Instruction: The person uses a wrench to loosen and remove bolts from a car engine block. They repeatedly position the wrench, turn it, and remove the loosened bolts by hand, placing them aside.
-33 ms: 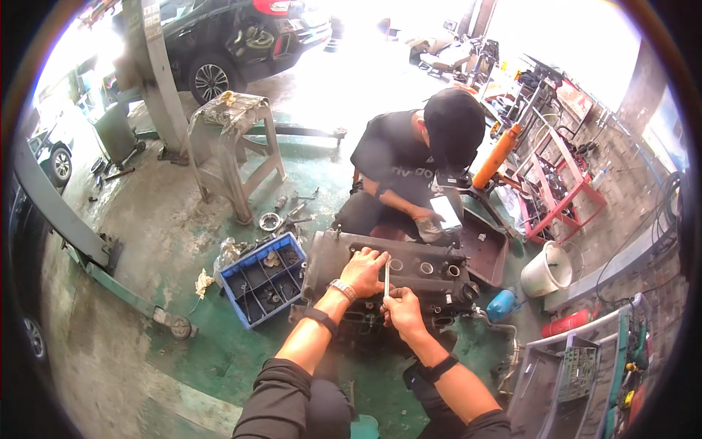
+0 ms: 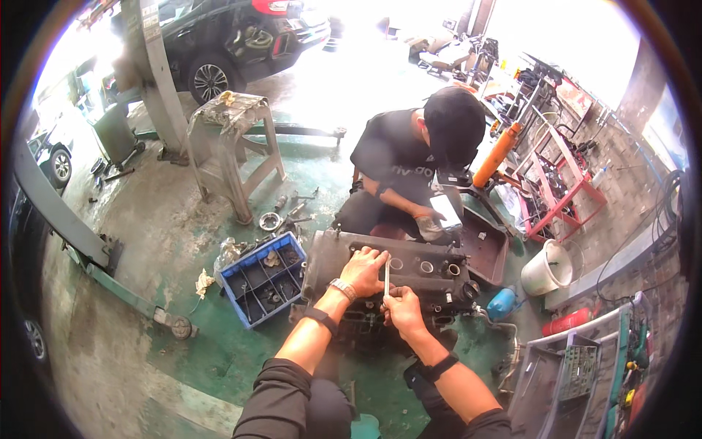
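An engine [image 2: 336,252] with a dark, dusty top cover and a row of round openings stands in front of me. Against its near side, a slim, light metal bar, perhaps a wrench [image 2: 387,279], runs upright between my hands. My right hand [image 2: 402,307] is closed around its lower end. Over the cover, my left hand [image 2: 363,272] has its fingers bent together at the bar's upper end. What the bar's lower end meets is hidden by my right fingers.
Across the engine crouches a person [image 2: 398,157] holding a white phone-like device [image 2: 446,211]. A blue divided crate [image 2: 246,311] of parts sits left, a dark tray [image 2: 488,256] right. Beyond are a white bucket [image 2: 547,269], a tool case [image 2: 537,377] and a worn stool [image 2: 230,117].
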`<action>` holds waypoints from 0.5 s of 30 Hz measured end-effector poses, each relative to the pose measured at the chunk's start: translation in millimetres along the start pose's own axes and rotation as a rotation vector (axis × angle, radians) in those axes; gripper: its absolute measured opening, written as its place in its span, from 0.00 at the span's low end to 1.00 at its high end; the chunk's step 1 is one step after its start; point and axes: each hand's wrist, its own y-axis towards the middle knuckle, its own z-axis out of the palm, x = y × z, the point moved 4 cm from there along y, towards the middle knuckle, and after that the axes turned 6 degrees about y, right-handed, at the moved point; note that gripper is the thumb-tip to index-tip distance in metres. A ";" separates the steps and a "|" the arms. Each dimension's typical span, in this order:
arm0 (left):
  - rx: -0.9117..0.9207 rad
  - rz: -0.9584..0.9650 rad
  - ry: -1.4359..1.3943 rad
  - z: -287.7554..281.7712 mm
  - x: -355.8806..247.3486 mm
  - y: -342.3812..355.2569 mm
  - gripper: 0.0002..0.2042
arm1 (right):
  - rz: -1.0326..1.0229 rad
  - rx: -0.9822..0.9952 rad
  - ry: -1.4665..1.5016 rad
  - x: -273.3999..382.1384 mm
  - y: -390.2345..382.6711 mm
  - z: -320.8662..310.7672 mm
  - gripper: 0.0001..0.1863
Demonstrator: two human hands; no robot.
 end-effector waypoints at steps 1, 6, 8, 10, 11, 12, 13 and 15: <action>0.012 -0.004 0.008 0.3 0.2 0.3 0.38 | -0.009 -0.002 -0.004 -0.1 1.5 0.0 0.08; 0.021 0.022 0.013 2.2 3.5 1.9 0.39 | -0.030 -0.033 -0.017 -3.2 4.8 -0.5 0.10; 0.052 0.021 -0.007 6.3 6.5 2.9 0.40 | -0.037 -0.029 -0.011 -5.6 6.0 -0.7 0.11; 0.061 0.029 -0.032 9.6 9.6 2.7 0.39 | -0.005 -0.031 -0.019 -9.7 8.3 -2.4 0.08; 0.074 0.027 -0.069 10.9 11.4 2.8 0.38 | -0.014 -0.025 -0.033 -11.0 10.5 -1.7 0.09; 0.055 0.028 -0.099 10.2 13.3 2.4 0.37 | -0.011 -0.025 -0.066 -12.4 11.8 -3.5 0.09; 0.073 0.034 -0.130 9.9 15.2 4.1 0.37 | -0.052 -0.008 -0.094 -12.0 13.4 -2.3 0.10; 0.054 0.065 -0.256 3.8 18.9 5.2 0.38 | -0.092 0.033 -0.151 -10.4 17.9 -2.3 0.12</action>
